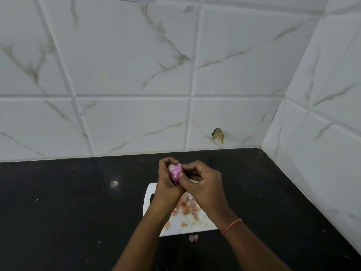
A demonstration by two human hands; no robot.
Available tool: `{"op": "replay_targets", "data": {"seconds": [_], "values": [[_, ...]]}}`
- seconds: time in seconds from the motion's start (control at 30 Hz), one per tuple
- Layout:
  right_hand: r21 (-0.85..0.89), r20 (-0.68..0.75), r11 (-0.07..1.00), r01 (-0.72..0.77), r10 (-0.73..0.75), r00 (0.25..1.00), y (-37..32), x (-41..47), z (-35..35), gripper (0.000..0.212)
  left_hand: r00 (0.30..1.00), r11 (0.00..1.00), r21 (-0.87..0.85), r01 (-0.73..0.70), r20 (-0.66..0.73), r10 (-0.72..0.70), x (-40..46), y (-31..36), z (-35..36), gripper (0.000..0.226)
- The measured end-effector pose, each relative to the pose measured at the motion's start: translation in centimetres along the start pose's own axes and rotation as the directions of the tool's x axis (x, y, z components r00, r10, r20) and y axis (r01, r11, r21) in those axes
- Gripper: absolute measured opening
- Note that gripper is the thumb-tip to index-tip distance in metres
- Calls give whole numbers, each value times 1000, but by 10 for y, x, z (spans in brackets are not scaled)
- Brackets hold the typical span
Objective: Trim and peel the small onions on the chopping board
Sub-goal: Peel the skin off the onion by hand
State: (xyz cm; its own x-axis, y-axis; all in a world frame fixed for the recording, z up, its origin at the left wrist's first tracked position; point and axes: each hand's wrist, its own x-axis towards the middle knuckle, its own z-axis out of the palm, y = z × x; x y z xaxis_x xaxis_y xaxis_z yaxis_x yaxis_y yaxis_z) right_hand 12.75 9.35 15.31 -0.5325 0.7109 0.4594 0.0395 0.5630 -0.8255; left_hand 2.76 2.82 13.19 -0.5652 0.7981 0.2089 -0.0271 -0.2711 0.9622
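- The left hand [166,178] curls its fingers round a small pink-purple onion [175,172], holding it up above the far end of the chopping board [195,224]
- The right hand [203,182] meets the onion from the other side; its thumb and fingertips pinch at the onion's skin near the top, so both hands are clamped on the same onion
- The onion shows glossy purple flesh with paler patches; how much skin is left on it cannot be told
- The white chopping board lies on the black countertop [68,202] under the forearms, with a handle slot at its left end
- A heap of pinkish onion peelings [186,206] sits on the board between the 2 wrists
- 1 stray scrap of peel [193,238] lies on the countertop just beside the board's near edge
- An orange thread band [231,226] circles the right wrist
- White marble-veined tiles [136,75] cover the walls behind, and 1 tile has a chipped hole [218,134]
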Motion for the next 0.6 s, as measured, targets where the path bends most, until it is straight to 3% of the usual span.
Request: {"op": "replay_targets", "data": {"seconds": [0.33, 0.6], "values": [[25, -17, 999, -26, 26, 1000, 1, 2, -2, 11, 1000, 1000, -15, 21, 6, -21, 3, -4, -5, 62], [6, -46, 1000, -3, 3, 999, -1, 0, 0, 17, 999, 1000, 4, -28, -21, 28, 1, 1, 1, 57]]}}
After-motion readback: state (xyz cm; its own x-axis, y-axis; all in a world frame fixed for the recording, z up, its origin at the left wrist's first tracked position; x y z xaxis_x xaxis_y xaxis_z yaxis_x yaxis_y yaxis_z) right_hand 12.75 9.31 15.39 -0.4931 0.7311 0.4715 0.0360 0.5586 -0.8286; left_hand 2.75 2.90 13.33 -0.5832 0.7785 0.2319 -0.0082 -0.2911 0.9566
